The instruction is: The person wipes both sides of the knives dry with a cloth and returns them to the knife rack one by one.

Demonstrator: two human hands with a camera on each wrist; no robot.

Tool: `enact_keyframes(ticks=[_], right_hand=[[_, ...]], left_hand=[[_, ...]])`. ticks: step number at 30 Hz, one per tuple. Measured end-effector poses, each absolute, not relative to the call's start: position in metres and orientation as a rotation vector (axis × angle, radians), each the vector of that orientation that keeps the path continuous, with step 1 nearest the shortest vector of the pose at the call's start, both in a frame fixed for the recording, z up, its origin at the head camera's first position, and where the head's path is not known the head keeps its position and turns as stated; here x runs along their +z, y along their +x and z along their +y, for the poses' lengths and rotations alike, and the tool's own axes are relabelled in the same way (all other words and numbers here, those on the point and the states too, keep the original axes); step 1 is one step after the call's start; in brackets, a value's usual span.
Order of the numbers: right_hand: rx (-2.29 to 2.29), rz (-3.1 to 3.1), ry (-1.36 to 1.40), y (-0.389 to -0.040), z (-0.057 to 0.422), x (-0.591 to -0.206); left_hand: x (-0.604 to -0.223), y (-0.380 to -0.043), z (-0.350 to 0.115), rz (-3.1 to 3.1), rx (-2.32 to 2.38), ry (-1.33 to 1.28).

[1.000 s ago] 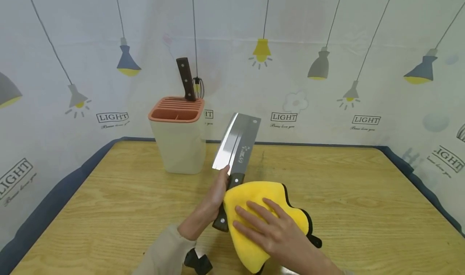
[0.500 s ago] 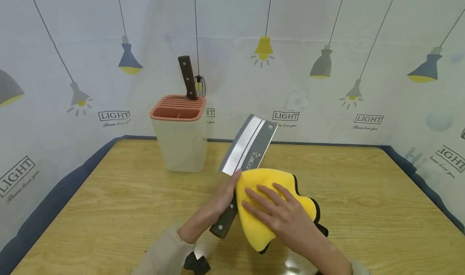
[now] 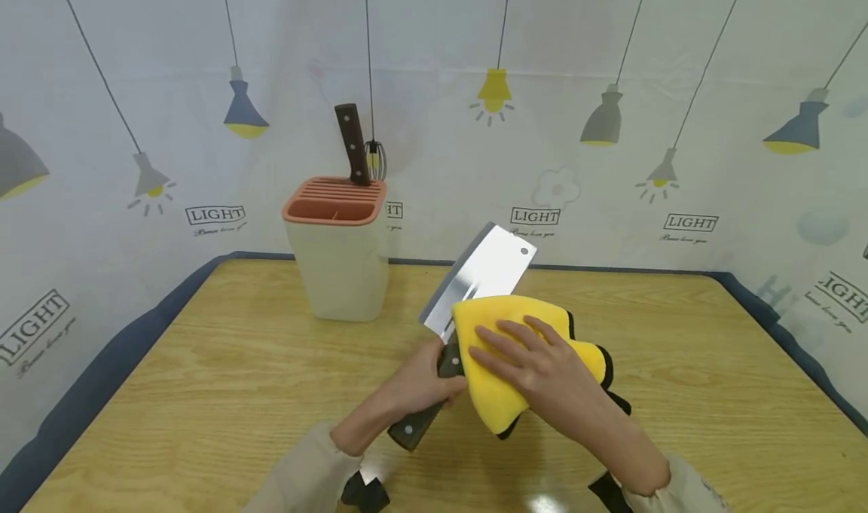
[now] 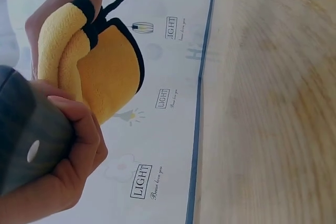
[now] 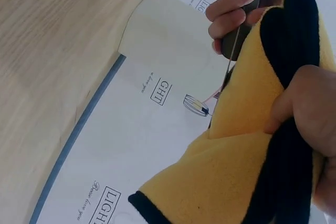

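My left hand [image 3: 422, 377] grips the dark riveted handle [image 3: 415, 425] of a cleaver [image 3: 498, 261], its fingers wrapped round it in the left wrist view. The broad, shiny blade slants up to the right above the table. My right hand [image 3: 545, 368] holds a folded yellow cloth [image 3: 493, 394] with black edging against the lower blade, by the handle. Its fingers spread over the top of the cloth; in the right wrist view the thumb [image 5: 283, 109] presses the fold from the other side. The cloth hides part of the blade and the upper handle.
Behind and to the left stands a pale knife block [image 3: 342, 272] with an orange slotted top. A dark-handled knife [image 3: 353, 144] stands in it. The wooden table [image 3: 678, 377] meets a printed wall covering at the back. Black pieces [image 3: 366, 492] show beside the sleeves.
The cleaver has shifted right and tilts further that way. My right hand and the cloth have moved up and right. My left fingers now wrap round the handle; earlier the thumb lay up beside the blade.
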State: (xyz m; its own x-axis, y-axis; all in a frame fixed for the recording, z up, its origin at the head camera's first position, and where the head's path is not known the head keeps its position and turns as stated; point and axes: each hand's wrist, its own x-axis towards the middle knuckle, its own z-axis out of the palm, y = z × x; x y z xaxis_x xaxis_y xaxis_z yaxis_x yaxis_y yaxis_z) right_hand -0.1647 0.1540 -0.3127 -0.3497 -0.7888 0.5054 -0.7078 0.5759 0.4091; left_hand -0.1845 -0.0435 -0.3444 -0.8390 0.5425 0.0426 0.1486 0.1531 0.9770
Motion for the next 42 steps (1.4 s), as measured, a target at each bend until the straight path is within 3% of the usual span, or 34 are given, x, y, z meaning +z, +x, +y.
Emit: enact_keyframes(ticks=[17, 42], right_hand=[[-0.343, -2.138, 1.091, -0.170, 0.142, -0.305], [-0.223, -2.328, 0.902, -0.200, 0.173, -0.306]], left_hand=[[-0.347, -0.180, -0.040, 2.432, 1.565, 0.791], [-0.334, -0.168, -0.048, 2.341, 1.537, 0.814]])
